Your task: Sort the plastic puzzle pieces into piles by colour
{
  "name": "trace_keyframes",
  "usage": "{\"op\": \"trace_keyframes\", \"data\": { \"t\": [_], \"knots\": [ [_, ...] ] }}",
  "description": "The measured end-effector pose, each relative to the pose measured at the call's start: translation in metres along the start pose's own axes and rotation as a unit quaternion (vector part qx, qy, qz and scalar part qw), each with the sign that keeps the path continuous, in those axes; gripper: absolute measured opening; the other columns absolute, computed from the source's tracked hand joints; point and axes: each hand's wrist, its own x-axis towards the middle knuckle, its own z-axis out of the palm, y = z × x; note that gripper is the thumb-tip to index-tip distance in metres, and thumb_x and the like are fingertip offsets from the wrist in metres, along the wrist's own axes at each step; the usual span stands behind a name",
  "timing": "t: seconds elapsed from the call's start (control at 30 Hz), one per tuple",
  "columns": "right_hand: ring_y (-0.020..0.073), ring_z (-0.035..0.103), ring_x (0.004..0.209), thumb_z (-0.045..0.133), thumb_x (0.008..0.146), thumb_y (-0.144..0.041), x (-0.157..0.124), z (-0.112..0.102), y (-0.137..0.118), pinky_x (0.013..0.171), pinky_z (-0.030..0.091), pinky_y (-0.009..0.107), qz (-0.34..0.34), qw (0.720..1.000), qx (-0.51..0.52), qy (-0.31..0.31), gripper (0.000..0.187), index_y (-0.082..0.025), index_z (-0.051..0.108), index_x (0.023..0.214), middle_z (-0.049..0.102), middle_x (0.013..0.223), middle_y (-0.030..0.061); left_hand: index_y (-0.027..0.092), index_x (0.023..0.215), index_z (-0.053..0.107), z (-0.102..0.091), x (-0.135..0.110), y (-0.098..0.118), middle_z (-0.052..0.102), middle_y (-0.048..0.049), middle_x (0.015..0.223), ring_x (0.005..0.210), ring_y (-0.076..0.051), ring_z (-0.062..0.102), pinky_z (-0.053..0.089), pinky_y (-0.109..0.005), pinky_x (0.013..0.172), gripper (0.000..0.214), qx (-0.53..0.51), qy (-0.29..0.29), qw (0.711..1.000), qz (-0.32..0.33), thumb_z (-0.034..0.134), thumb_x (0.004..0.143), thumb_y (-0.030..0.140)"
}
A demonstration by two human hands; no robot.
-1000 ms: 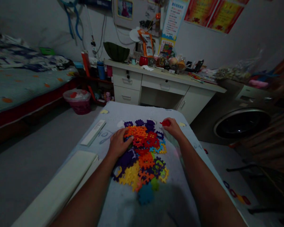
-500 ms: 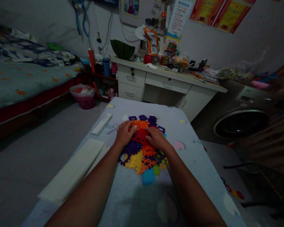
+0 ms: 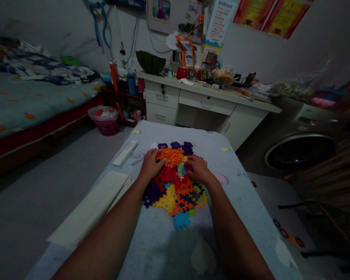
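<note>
A pile of gear-shaped plastic pieces in several colours lies on the cloth-covered table between my hands. My left hand [image 3: 151,166] rests on the pile's left edge, thumb apart from the fingers, touching the orange pieces [image 3: 173,155]. On the other side my right hand [image 3: 198,169] has bent, spread fingers over red and pale green pieces; its fingertips are partly hidden. Red pieces [image 3: 168,175] lie between the hands. Nearer me are dark purple pieces [image 3: 152,193], yellow pieces [image 3: 167,198] and a blue piece [image 3: 181,220].
A white box [image 3: 125,153] and a folded pale sheet [image 3: 90,210] lie along the left side of the table [image 3: 163,249]. Beyond stands a cluttered white desk [image 3: 163,93]. A washing machine [image 3: 297,132] is at right, and a pink bin [image 3: 105,120] stands at left.
The pieces between my hands have been spread about, exposing green, yellow and blue ones near my right hand. My left hand has shifted slightly left; my right fingers are more bent.
</note>
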Motion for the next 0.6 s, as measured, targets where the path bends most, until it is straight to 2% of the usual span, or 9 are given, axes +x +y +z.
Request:
{"op": "trace_keyframes", "data": {
  "t": [0.13,0.2,0.27,0.33,0.43,0.5,0.6],
  "knots": [
    [0.0273,0.046,0.127,0.058,0.080,-0.015,0.005,0.005,0.009,0.108,0.037,0.042,0.030,0.995,0.050,0.085,0.045,-0.018,0.061,0.124,0.048,0.136,0.0147,0.018,0.116,0.062,-0.003,-0.001,0.005,0.055,-0.0128,0.124,0.122,-0.029,0.052,0.039,-0.045,0.110,0.038,0.032,0.064,0.997,-0.030,0.057,0.082,0.034],
    [0.0267,0.040,0.133,0.059,0.081,-0.017,0.008,0.010,0.008,0.112,0.034,0.042,0.030,0.988,0.083,0.126,0.055,-0.016,0.052,0.135,0.042,0.142,0.0163,0.017,0.118,0.061,-0.004,-0.003,0.008,0.058,-0.0130,0.117,0.114,-0.028,0.057,0.043,-0.045,0.105,0.039,0.041,0.075,0.995,-0.042,0.055,0.083,0.032],
    [0.0260,0.038,0.136,0.059,0.083,-0.020,0.010,0.014,0.003,0.113,0.033,0.042,0.005,0.985,0.106,0.134,0.056,-0.016,0.049,0.138,0.040,0.145,0.0159,0.015,0.122,0.058,-0.005,-0.004,0.011,0.061,-0.0133,0.111,0.107,-0.028,0.060,0.046,-0.045,0.100,0.042,0.044,0.069,0.995,-0.056,0.053,0.085,0.035],
    [0.0259,0.040,0.135,0.060,0.085,-0.025,0.011,0.017,-0.005,0.113,0.032,0.044,-0.034,0.988,0.114,0.097,0.052,-0.019,0.052,0.136,0.045,0.144,0.0142,0.014,0.125,0.056,-0.004,-0.004,0.014,0.063,-0.0136,0.109,0.106,-0.029,0.061,0.047,-0.046,0.098,0.045,0.035,0.049,0.997,-0.057,0.052,0.088,0.039],
    [0.0272,0.045,0.130,0.061,0.088,-0.034,0.009,0.019,-0.017,0.111,0.029,0.051,-0.070,0.992,0.098,0.021,0.045,-0.025,0.057,0.132,0.055,0.137,0.0100,0.016,0.124,0.056,-0.004,-0.005,0.017,0.064,-0.0132,0.118,0.113,-0.028,0.060,0.046,-0.046,0.101,0.044,-0.006,-0.007,1.000,-0.017,0.050,0.089,0.043],
    [0.0291,0.046,0.127,0.063,0.087,-0.036,0.008,0.018,-0.020,0.111,0.024,0.057,-0.064,0.996,0.067,0.008,0.040,-0.028,0.061,0.126,0.058,0.135,0.0077,0.018,0.126,0.055,-0.004,-0.006,0.019,0.062,-0.0116,0.126,0.118,-0.027,0.058,0.045,-0.044,0.104,0.047,-0.046,-0.059,0.997,0.016,0.053,0.088,0.045],
    [0.0323,0.044,0.126,0.066,0.082,-0.029,0.007,0.014,-0.014,0.109,0.020,0.063,-0.035,0.999,0.024,0.019,0.025,-0.028,0.071,0.106,0.059,0.130,0.0052,0.020,0.132,0.052,-0.004,-0.007,0.023,0.057,-0.0095,0.136,0.125,-0.026,0.054,0.042,-0.043,0.108,0.056,-0.103,-0.130,0.985,0.052,0.061,0.082,0.044]
  ]
}}
